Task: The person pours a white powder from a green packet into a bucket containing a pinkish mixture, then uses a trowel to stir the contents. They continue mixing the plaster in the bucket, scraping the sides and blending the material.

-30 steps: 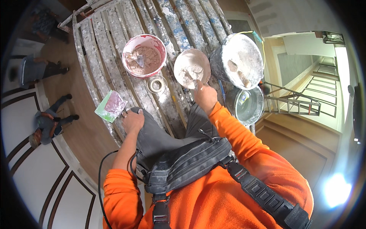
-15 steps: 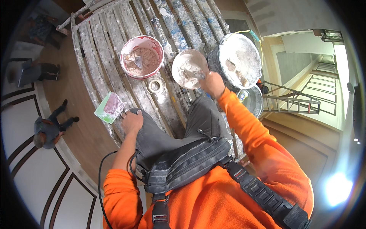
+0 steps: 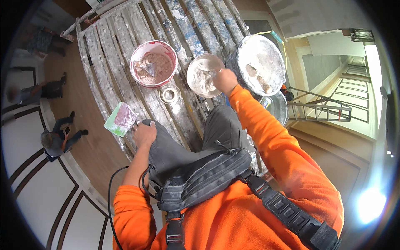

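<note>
My left hand (image 3: 144, 134) rests by my left thigh, its fingers closed around the handle of a broad spatula (image 3: 120, 120) whose greenish face carries a patch of mauve paste. At the right rim of a small tub (image 3: 191, 79) of pale, creamy filler, my right hand (image 3: 226, 81) is closed on a putty knife (image 3: 213, 74). Its blade dips into the filler and is mostly hidden by filler and fingers. A red-smeared white bucket (image 3: 173, 62) left of the tub contains pinkish filler and a scraper (image 3: 150, 69).
Paint-spattered slats (image 3: 110, 54) form the platform under everything. A large bucket (image 3: 241, 62) with whitish material stands right of the tub, near a second bucket (image 3: 278, 109). A tape roll (image 3: 168, 94) lies nearby. A ladder (image 3: 325, 104) is at right; several people stand on the floor at left.
My right hand has shifted slightly left and up over the tub, moving the putty knife through the filler. My left hand stays put. One person at far left has changed posture.
</note>
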The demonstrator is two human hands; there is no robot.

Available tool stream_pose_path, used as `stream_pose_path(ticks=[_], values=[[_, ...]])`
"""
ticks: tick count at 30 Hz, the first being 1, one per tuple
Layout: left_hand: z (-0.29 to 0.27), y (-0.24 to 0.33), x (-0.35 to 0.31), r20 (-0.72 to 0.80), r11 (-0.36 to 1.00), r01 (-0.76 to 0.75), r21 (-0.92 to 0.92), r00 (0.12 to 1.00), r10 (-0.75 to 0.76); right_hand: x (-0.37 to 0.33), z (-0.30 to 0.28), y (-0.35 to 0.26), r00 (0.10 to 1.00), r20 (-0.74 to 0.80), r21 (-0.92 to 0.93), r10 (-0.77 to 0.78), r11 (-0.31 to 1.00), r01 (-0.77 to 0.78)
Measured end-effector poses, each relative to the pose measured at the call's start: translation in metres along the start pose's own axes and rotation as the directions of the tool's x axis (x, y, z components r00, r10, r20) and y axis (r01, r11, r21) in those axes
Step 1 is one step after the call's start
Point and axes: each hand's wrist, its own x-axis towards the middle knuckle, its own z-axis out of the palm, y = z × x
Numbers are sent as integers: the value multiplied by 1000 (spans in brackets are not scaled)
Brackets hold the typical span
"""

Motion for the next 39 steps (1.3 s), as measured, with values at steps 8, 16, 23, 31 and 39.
stream_pose_path(ticks=[8, 16, 23, 31, 39], values=[[2, 2, 2, 17, 1000, 5, 4, 1000, -6, -93, 68, 17, 961, -30, -55, -276, 960, 274], [7, -3, 6, 12, 1000, -19, 16, 1000, 18, -105, -26, 39, 841, -515, -86, -167, 986, 144], [9, 0, 8, 11, 997, -59, 49, 998, 59, -52, -66, 138, 878, -42, -257, 477, 844, -471], [5, 0, 1, -17, 996, -60, 70, 998, 61, -33, -110, 154, 868, -6, -66, 496, 866, -495], [14, -3, 11, -26, 988, -71, 137, 997, 75, -26, -63, 153, 762, 238, 650, 603, 484, -586]])
